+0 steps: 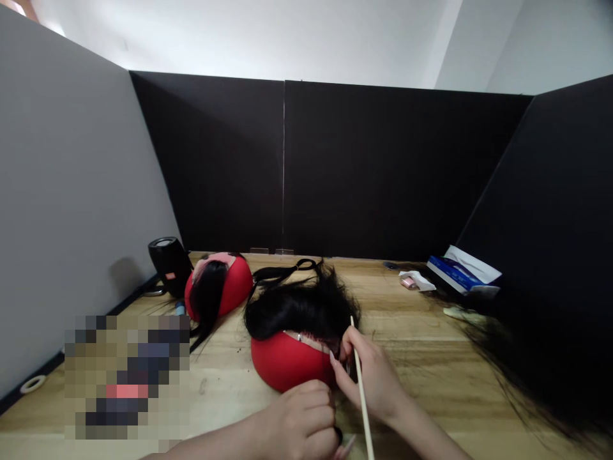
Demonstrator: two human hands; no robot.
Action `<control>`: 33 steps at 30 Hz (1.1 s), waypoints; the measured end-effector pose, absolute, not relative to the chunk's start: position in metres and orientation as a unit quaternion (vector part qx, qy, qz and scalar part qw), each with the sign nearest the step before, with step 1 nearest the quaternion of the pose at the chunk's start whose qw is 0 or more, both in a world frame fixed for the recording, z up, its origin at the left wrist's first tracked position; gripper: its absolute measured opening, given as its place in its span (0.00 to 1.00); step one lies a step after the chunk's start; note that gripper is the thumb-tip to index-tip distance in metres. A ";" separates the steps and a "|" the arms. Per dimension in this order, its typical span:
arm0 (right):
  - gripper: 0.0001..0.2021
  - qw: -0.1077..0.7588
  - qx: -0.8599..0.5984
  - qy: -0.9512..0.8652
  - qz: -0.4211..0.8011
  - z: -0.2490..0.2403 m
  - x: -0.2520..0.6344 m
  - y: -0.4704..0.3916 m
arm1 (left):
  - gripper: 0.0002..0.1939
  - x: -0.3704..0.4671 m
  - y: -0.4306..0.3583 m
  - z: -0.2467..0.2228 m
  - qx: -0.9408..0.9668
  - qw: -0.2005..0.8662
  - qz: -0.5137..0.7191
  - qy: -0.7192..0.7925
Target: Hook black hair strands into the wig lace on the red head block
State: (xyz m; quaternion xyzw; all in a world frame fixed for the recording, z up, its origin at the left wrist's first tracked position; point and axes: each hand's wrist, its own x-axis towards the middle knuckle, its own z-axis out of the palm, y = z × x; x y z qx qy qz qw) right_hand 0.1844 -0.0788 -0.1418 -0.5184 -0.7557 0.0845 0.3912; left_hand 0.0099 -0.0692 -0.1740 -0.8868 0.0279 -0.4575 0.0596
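A red rounded head form sits in front of me with a black-haired wig on it. A pale band runs along the wig's near edge. My left hand is closed in a fist against the near side of the form. A bit of something black shows under its fingers, too hidden to name. My right hand is at the right end of the band, thumb and fingertips drawn together at the wig's edge. A thin pale wooden stick lies in that hand, its upper end by the hair.
Behind to the left are a second red head form with dark hair and a black cylindrical speaker. A tape roll lies far left, near a pixelated patch. To the right are a blue box, tissue and loose black hair.
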 end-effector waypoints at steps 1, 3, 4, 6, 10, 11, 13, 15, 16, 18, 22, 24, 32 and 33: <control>0.10 0.379 -0.517 -0.762 0.089 -0.142 0.184 -0.079 | 0.21 0.010 -0.069 -0.174 -0.886 0.055 -0.460 0.029; 0.10 0.357 -0.512 -0.775 0.100 -0.142 0.183 -0.080 | 0.21 0.010 -0.070 -0.173 -0.884 0.049 -0.463 0.030; 0.10 0.349 -0.509 -0.780 0.104 -0.141 0.183 -0.080 | 0.20 0.010 -0.070 -0.173 -0.884 0.046 -0.463 0.031; 0.09 0.339 -0.504 -0.788 0.105 -0.141 0.183 -0.080 | 0.19 0.009 -0.071 -0.173 -0.886 0.042 -0.461 0.030; 0.08 0.340 -0.507 -0.786 0.095 -0.138 0.193 -0.073 | 0.18 0.007 -0.071 -0.177 -0.891 0.042 -0.453 0.016; 0.08 0.344 -0.511 -0.782 0.093 -0.136 0.197 -0.071 | 0.18 0.006 -0.070 -0.179 -0.893 0.044 -0.449 0.011; 0.08 0.355 -0.521 -0.771 0.089 -0.130 0.205 -0.064 | 0.18 0.005 -0.068 -0.183 -0.897 0.048 -0.440 0.006; 0.08 0.362 -0.529 -0.762 0.087 -0.121 0.214 -0.057 | 0.18 0.004 -0.067 -0.186 -0.899 0.052 -0.434 0.002; 0.08 0.364 -0.533 -0.759 0.088 -0.116 0.218 -0.053 | 0.18 0.004 -0.066 -0.186 -0.901 0.054 -0.431 0.000; 0.08 0.367 -0.539 -0.753 0.091 -0.105 0.224 -0.043 | 0.18 0.004 -0.065 -0.186 -0.903 0.054 -0.426 -0.002; 0.08 0.364 -0.554 -0.740 0.112 -0.085 0.234 -0.013 | 0.21 0.003 -0.064 -0.184 -0.907 0.051 -0.418 0.010; 0.08 0.354 -0.560 -0.736 0.138 -0.080 0.236 0.007 | 0.21 0.003 -0.062 -0.185 -0.920 0.045 -0.389 0.019; 0.15 0.272 -0.545 -0.713 0.348 -0.109 0.225 0.095 | 0.27 0.006 -0.052 -0.208 -0.930 -0.020 -0.367 0.016; 0.15 0.261 -0.536 -0.710 0.376 -0.116 0.222 0.101 | 0.28 0.006 -0.051 -0.211 -0.930 -0.027 -0.365 0.014</control>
